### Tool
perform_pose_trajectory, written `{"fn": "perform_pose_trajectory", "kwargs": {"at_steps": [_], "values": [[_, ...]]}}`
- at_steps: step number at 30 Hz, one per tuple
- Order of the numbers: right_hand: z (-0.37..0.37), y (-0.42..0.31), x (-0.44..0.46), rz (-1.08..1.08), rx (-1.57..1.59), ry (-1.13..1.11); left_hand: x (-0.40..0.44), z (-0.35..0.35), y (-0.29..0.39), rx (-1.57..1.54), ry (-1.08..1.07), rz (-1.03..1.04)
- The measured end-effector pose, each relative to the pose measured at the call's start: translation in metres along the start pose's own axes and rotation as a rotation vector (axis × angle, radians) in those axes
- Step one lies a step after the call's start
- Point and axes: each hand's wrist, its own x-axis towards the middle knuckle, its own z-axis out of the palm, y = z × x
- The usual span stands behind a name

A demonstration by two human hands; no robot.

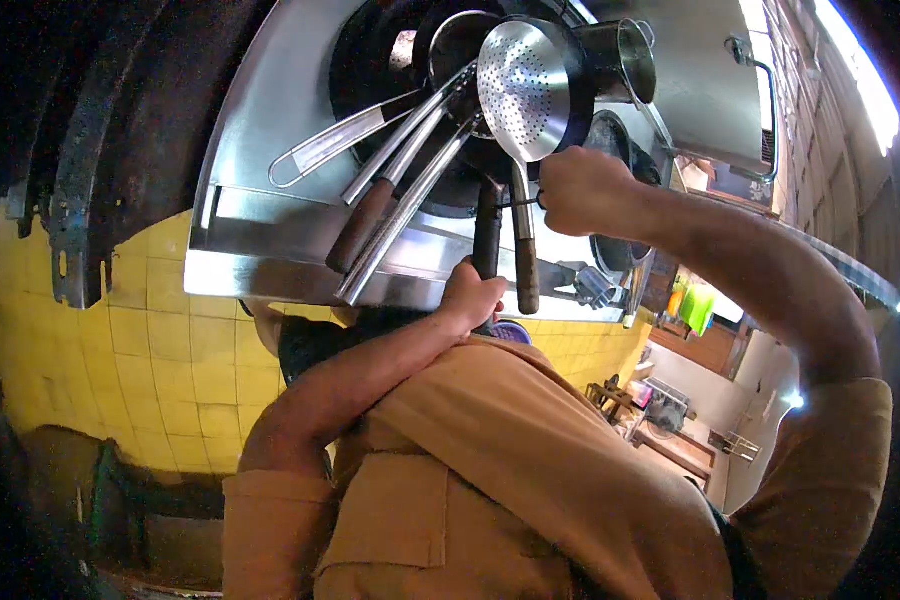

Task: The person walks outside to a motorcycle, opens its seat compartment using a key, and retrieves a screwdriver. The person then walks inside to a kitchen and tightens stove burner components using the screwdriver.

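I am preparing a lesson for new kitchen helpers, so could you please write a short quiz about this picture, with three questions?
1. Open question: What is the left hand gripping?
2. True or false: The skimmer has many small holes in its bowl.
3. Multiple choice: Which is nearer to the skimmer's bowl?
a) the left hand
b) the right hand
c) both equally near

Key:
1. A black handle.
2. True.
3. b
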Motion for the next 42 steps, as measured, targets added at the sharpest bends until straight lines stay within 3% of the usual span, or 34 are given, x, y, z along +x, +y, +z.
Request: {"fn": "perform_pose_trajectory", "kwargs": {"at_steps": [8,11,14,16,18,19,22,26,29,31,42], "values": [[-0.016,-0.012,-0.014,0.130,0.048,0.042,0.003,-0.002,-0.007,0.002,-0.012,0.026],[0.013,0.012,0.003,-0.011,-0.024,0.086,0.010,-0.004,-0.007,0.032,-0.019,0.043],[0.024,0.028,-0.043,-0.129,-0.010,0.139,0.002,-0.004,0.003,0.152,0.022,0.029],[0.074,0.054,-0.042,-0.105,0.157,0.278,0.008,-0.003,-0.004,0.274,0.121,0.078],[0.117,0.072,-0.049,0.043,0.586,0.571,-0.006,0.002,0.012,0.295,0.098,0.071],[0.150,0.076,-0.047,-0.021,0.786,0.784,-0.006,0.002,0.013,0.264,0.092,0.055],[0.206,0.044,-0.057,0.217,1.192,0.638,-0.013,0.009,0.022,0.307,0.092,0.057],[0.260,-0.016,-0.030,0.296,1.588,0.720,-0.013,0.014,0.023,0.328,0.168,-0.061],[0.269,-0.032,-0.021,0.267,1.610,0.787,-0.008,0.012,0.013,0.350,0.178,-0.064],[0.274,-0.034,-0.019,0.267,1.584,0.866,-0.022,0.031,0.027,0.310,0.320,-0.007],[0.283,-0.001,-0.018,0.280,1.475,0.837,-0.010,0.013,0.017,0.233,0.204,-0.086]]}}
